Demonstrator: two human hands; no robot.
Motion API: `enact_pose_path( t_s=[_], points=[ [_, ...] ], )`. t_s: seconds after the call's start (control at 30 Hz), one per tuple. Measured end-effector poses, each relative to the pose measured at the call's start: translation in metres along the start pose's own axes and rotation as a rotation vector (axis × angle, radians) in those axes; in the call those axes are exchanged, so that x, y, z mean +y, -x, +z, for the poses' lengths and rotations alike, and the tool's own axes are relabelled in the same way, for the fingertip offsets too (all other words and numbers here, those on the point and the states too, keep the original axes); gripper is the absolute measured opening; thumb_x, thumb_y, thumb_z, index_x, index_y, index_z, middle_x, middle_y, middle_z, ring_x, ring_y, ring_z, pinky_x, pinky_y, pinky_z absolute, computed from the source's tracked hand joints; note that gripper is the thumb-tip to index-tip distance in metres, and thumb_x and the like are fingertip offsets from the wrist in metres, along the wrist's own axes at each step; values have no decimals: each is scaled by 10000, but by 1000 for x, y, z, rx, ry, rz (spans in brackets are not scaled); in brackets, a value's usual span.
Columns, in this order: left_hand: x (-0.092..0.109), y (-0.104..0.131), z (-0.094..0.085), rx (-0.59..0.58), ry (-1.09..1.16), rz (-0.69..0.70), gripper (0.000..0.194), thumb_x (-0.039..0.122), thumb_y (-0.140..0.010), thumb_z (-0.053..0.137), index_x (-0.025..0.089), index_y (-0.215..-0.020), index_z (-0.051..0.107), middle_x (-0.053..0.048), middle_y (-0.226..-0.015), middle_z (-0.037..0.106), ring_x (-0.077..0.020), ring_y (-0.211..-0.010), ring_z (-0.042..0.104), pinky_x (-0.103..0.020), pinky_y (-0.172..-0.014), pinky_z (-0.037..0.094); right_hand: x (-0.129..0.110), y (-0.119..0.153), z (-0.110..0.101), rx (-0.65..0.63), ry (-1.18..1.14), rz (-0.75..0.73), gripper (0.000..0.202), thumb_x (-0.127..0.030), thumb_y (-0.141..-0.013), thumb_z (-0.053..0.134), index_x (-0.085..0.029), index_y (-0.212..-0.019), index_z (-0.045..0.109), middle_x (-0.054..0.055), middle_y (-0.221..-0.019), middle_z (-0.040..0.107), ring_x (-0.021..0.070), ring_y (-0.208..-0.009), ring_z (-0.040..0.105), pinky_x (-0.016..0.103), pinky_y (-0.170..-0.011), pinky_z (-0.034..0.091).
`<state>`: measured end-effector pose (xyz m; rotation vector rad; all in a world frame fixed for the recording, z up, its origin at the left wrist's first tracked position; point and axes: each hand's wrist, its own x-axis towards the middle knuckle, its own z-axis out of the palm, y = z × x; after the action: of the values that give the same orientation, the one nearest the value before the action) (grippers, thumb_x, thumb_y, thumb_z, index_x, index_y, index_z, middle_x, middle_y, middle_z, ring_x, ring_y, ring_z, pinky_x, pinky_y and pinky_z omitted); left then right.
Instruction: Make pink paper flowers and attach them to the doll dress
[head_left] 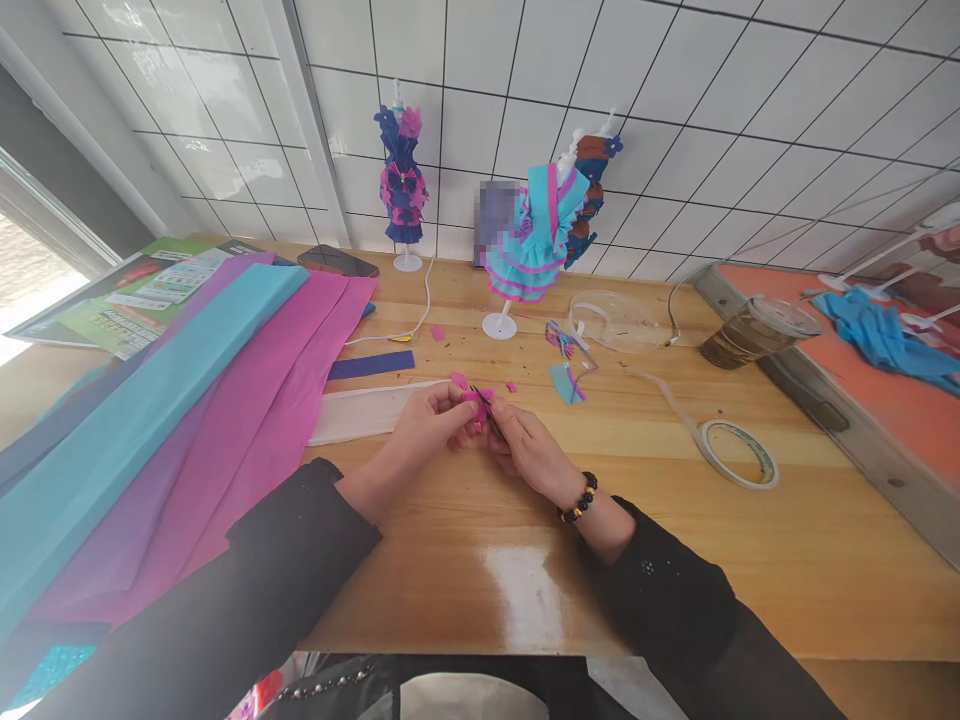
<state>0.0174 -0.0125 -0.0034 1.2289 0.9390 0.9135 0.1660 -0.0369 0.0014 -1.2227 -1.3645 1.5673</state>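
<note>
My left hand [431, 422] is closed on a small piece of bright pink paper [480, 400] near the middle of the wooden table. From the right, my right hand [529, 447] grips dark scissors [491, 418], whose narrow blades touch the pink piece. Part of the scissors is hidden by my fingers. Beneath and beside my left hand lies a pale strip [360, 413], and a dark blue strip [373, 365] rests just above it. Small pink scraps [437, 333] are scattered beyond my hands.
Long coloured paper sheets [247, 400] cover the left side. Dressed miniature forms on stands [499, 326] line the tiled wall. A tape roll [739, 455] and a lidded cup [757, 332] are at the right, beside an orange-topped surface [847, 370]. A phone [337, 261] lies at the back.
</note>
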Motion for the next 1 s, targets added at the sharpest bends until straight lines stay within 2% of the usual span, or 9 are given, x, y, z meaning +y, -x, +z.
enact_pose_path(
  t_s=[0.27,1.0],
  points=[
    [0,0,2,7,42,-16,178,315,-740,592,149,-699,542,-2,-633,604,-79,-477,519,-208,-469,408,0,1,1,2,-51,18,396,-551,-861,344,-196,-716,442,-86,-493,183,53,-371,145,207,-332,110],
    [-2,-2,2,-30,-40,-86,258,384,-721,603,146,-674,514,-6,-611,596,-73,-428,506,-210,-443,393,0,0,0,-3,-61,22,405,-545,-868,338,-194,-685,424,-87,-483,224,43,-372,151,189,-329,121]
  ],
)
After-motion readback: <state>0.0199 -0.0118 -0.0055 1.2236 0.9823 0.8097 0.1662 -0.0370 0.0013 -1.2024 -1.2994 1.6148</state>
